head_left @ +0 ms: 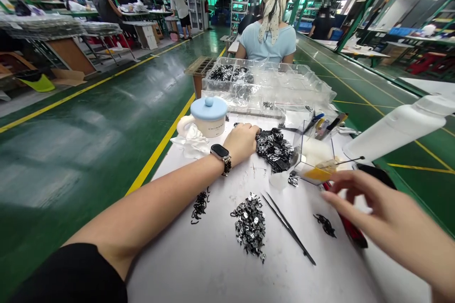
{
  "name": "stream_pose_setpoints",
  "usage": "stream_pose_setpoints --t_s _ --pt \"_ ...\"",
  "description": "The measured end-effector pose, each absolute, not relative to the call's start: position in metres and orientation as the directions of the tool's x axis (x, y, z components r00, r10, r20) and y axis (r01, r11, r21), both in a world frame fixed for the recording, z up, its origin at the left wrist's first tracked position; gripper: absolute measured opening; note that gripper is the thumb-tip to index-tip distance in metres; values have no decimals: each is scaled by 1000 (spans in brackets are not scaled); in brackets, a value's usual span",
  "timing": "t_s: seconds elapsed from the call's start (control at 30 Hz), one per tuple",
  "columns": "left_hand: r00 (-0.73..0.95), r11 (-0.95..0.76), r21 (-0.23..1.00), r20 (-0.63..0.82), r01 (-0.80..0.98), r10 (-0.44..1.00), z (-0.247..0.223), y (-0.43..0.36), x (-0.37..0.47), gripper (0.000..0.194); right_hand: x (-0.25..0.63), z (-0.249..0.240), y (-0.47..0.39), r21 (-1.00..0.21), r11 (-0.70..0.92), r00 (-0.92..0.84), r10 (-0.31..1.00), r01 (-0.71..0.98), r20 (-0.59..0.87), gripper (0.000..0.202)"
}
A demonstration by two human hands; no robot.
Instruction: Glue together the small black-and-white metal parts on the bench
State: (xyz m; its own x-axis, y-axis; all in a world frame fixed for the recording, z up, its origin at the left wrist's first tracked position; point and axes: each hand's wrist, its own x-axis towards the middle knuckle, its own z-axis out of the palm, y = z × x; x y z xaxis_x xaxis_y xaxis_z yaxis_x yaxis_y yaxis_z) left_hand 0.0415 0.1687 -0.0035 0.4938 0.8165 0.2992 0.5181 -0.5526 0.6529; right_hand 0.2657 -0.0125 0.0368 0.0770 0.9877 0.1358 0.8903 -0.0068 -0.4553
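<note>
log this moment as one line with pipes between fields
left hand: at edge of dark pile | right hand: open, near clear holder | tweezers: on table, beside silver pile

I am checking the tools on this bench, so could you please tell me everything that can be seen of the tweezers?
The tweezers look like dark metal: two slim arms, joined at the near end, tapering to thin tips. They lie slantwise on the white tabletop, tips slightly apart and pointing away from the camera. A heap of silvery and black pieces lies just left of them, a small black cluster farther to their right. Neither the left hand nor the right hand touches them.
</note>
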Motion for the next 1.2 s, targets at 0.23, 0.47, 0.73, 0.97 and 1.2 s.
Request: stream_pose_setpoints --t_s 0.23,0.47,0.73,0.97,1.2 --pt "407 -269 907 123 325 905 20 109 4 30 219 -5 21 -512 -25 42 999 859 23 44" --pt "577 401 915 -312 -30 755 17 40 -12 15 215 -22 28 -627 15 56 994 779 94 27" --pt "641 522 842 -325 -139 695 12 30 -11 25 211 -16 16 -941 -11 207 976 338 63 40" --pt "638 559 822 -372 -111 674 11 26 -9 19 214 11 6 -992 -68 376 921 -107 -104 24" --pt "667 571 818 -385 -73 637 10 24 -7 23 208 32 -11 -967 -40 565 806 -251 -179 21"
